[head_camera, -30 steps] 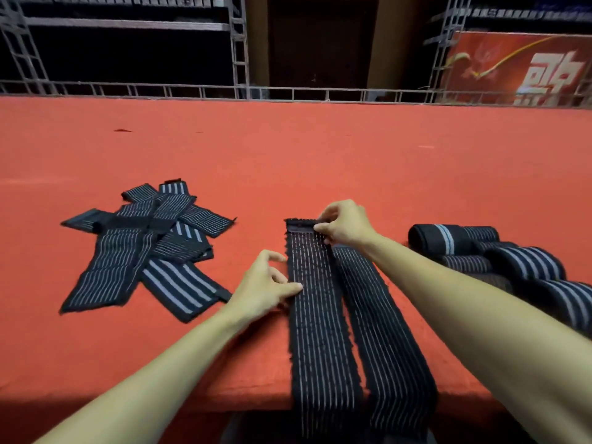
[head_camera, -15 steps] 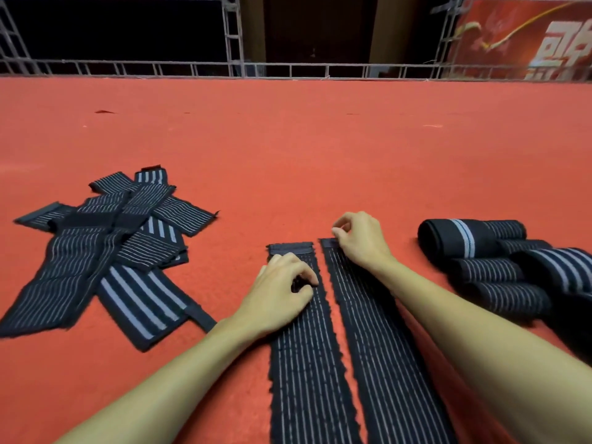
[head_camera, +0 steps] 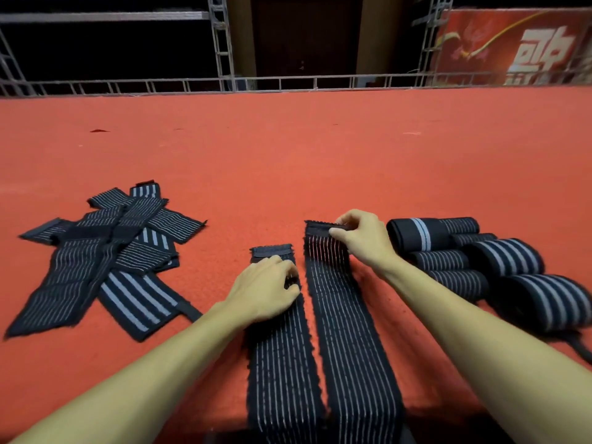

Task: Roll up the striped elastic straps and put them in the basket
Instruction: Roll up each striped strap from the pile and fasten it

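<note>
Two long black straps with thin white stripes lie side by side on the red surface and hang over its near edge. My left hand [head_camera: 267,291] rests on the left strap [head_camera: 282,373] just below its far end, fingers curled down onto it. My right hand [head_camera: 360,240] pinches the far end of the right strap [head_camera: 347,331] and lifts it a little off the surface. Several rolled straps [head_camera: 499,264] lie to the right of my right hand. No basket is in view.
A loose pile of flat striped straps [head_camera: 105,251] lies at the left. The red felt surface [head_camera: 288,155] stretches far back to a metal truss railing [head_camera: 288,83]. A red banner [head_camera: 512,46] hangs at the back right.
My right hand has pushed the right strap's end farther away and raised it. My left hand stays on the left strap. The camera tilted up slightly.
</note>
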Demonstrator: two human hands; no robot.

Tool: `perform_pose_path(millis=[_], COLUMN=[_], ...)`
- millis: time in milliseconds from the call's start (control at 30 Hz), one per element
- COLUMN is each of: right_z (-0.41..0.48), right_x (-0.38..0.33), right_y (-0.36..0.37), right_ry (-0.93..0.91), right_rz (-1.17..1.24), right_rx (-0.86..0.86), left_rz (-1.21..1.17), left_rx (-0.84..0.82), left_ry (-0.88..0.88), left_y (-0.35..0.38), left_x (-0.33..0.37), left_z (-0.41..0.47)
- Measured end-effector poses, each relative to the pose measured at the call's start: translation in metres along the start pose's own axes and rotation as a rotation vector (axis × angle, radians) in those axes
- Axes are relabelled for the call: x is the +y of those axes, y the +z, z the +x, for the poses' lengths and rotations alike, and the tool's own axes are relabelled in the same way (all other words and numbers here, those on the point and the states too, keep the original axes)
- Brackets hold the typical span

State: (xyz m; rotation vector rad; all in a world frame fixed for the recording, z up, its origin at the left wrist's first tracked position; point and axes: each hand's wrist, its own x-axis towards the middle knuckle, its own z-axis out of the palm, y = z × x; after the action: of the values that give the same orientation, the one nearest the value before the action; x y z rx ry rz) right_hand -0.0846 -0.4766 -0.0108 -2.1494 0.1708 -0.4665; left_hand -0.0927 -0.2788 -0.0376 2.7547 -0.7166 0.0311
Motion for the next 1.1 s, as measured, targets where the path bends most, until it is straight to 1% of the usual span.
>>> perform_pose_path(millis=[33,133,200,233,333,467,600,667,767,833,933,1000,1100], right_z=[-0.007,-0.028,-0.040,-0.045,-0.058,-0.069,-0.072,-0.071,-0.068,-0.066,-0.064,-0.062,-0.059], right_x=[-0.010,-0.037,-0.053,-0.060,-0.078,-0.099,-0.109,-0.108,-0.099,-0.091,-0.079,-0.074,-0.067], right_y=[-0.008,-0.031,-0.043,-0.047,-0.055,-0.055,-0.046,-0.041,-0.031,-0.023,-0.011,-0.008,-0.001], right_ry=[0.012,0.069,0.091,0.097,0.105,0.130,0.128,0.138,0.151,0.158,0.177,0.197,0.236], right_rz=[0.118,0.500,0.704,0.769,0.805,0.793,0.646,0.552,0.399,0.326,0.324,0.364,0.423], right_rx=[-0.022,-0.167,-0.245,-0.267,-0.273,-0.218,-0.190,-0.202,-0.223,-0.216,-0.270,-0.327,-0.418], left_rz=[-0.107,-0.607,-0.816,-0.892,-1.105,-1.296,-1.473,-1.499,-1.508,-1.450,-1.321,-1.280,-1.202], left_rx=[-0.024,-0.089,-0.127,-0.146,-0.231,-0.313,-0.373,-0.372,-0.347,-0.350,-0.329,-0.214,0.056], left_ry=[-0.017,-0.063,-0.065,-0.051,0.005,0.073,0.090,0.084,-0.018,-0.078,-0.144,-0.216,-0.290], left_y=[-0.003,-0.015,-0.023,-0.027,-0.041,-0.064,-0.079,-0.078,-0.063,-0.049,-0.033,-0.030,-0.025], left_x=[0.005,0.025,0.040,0.046,0.059,0.069,0.056,0.044,0.034,0.030,0.020,0.011,-0.006], left_z=[-0.002,-0.017,-0.030,-0.037,-0.064,-0.097,-0.112,-0.115,-0.118,-0.117,-0.109,-0.099,-0.078])
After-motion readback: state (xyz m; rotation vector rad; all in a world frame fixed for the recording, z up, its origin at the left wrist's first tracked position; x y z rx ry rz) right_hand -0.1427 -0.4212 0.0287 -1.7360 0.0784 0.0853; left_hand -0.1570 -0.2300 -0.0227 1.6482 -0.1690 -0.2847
